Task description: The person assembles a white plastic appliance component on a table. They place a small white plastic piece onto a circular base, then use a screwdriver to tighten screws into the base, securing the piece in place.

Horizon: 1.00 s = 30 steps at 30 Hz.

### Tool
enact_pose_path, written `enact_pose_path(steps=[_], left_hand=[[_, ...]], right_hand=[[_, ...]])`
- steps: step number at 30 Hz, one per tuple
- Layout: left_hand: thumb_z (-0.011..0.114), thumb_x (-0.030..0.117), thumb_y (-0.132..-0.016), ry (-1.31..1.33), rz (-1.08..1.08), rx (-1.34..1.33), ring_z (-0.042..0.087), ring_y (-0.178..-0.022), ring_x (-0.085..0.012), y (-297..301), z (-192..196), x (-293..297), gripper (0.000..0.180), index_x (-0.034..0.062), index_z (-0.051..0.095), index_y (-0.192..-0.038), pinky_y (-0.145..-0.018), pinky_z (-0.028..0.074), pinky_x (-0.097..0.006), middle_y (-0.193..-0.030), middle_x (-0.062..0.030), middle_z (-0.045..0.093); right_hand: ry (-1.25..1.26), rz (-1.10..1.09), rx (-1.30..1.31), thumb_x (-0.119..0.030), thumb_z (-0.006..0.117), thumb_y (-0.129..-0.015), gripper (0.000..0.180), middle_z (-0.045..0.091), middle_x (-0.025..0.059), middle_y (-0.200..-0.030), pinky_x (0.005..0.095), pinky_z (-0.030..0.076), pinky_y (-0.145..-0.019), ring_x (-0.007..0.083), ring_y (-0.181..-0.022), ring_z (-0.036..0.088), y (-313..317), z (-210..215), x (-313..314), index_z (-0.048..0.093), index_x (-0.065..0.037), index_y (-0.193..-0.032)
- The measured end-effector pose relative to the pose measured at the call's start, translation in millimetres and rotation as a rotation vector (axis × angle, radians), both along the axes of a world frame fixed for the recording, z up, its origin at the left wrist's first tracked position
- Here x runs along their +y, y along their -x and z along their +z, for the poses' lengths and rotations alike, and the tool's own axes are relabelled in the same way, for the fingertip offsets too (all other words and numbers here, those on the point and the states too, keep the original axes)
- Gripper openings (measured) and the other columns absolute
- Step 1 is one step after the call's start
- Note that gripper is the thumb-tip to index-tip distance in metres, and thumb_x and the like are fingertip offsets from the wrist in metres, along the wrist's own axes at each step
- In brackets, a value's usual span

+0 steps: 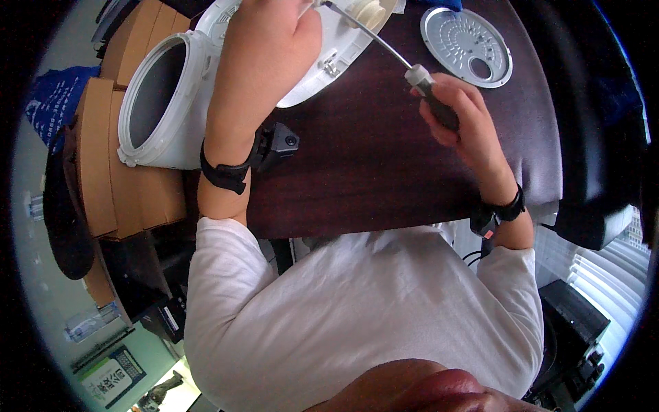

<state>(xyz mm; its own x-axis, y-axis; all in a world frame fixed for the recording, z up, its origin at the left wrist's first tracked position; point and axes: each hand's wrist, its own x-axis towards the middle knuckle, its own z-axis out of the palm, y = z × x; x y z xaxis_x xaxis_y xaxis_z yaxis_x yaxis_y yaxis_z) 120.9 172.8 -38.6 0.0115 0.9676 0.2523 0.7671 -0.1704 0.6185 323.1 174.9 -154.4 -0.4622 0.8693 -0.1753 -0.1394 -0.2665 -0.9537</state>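
My right hand (463, 113) is closed round the dark grey handle of a screwdriver (429, 93). The screwdriver's thin metal shaft slants up and to the left, its tip ending close to my left hand's fingers. My left hand (278, 34) is at the top edge, curled over a large white round plastic part (319, 79). Its fingertips are partly cut off by the frame, and what they pinch near the screwdriver tip is too small to make out. A cream-coloured round hub (367, 12) stands up from the white part, with a small metal clip near its rim.
Left of my forearm, a white plastic cylinder (195, 127) with a dark round opening lies on its side beside cardboard boxes (134, 199). A grey perforated disc (456, 44) with one round hole lies at the far right of the dark wooden table (357, 172).
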Motion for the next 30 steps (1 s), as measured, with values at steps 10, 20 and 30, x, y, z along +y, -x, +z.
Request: enact_pose_path(steps=[10, 20, 30], left_hand=[[0.042, -0.006, -0.077, -0.147, -0.039, 0.102, 0.056, -0.102, -0.0344, 8, -13, 5, 0.045, 0.0004, 0.045, -0.122, -0.088, 0.043, -0.037, -0.106, -0.0240, 0.058], [0.043, -0.006, -0.076, -0.139, -0.016, 0.086, 0.056, -0.100, -0.0360, 4, -12, 0, 0.048, 0.0017, 0.044, -0.123, -0.087, 0.043, -0.039, -0.103, -0.0250, 0.058], [0.042, -0.006, -0.076, -0.197, -0.033, 0.090, 0.057, -0.100, -0.0348, 8, -13, 5, 0.046, 0.0016, 0.046, -0.121, -0.086, 0.043, -0.038, -0.104, -0.0246, 0.058]], right_hand=[[0.385, 0.147, 0.323, -0.031, 0.043, -0.091, 0.035, 0.048, 0.0005, -0.064, 0.0185, 0.020, -0.031, 0.0032, -0.037, 0.031, -1, 7, -11, 0.055, 0.001, -0.099], [-0.035, 0.106, -0.142, -0.026, 0.049, -0.091, 0.029, 0.050, 0.0014, -0.064, 0.0204, 0.029, -0.035, 0.0060, -0.040, 0.039, -7, 34, -11, 0.055, 0.001, -0.100], [-1.349, -0.395, -0.814, -0.017, 0.068, -0.076, 0.030, 0.060, 0.0090, -0.080, 0.0326, 0.048, -0.055, 0.0245, -0.063, 0.061, -12, 23, 8, 0.060, -0.005, -0.103]])
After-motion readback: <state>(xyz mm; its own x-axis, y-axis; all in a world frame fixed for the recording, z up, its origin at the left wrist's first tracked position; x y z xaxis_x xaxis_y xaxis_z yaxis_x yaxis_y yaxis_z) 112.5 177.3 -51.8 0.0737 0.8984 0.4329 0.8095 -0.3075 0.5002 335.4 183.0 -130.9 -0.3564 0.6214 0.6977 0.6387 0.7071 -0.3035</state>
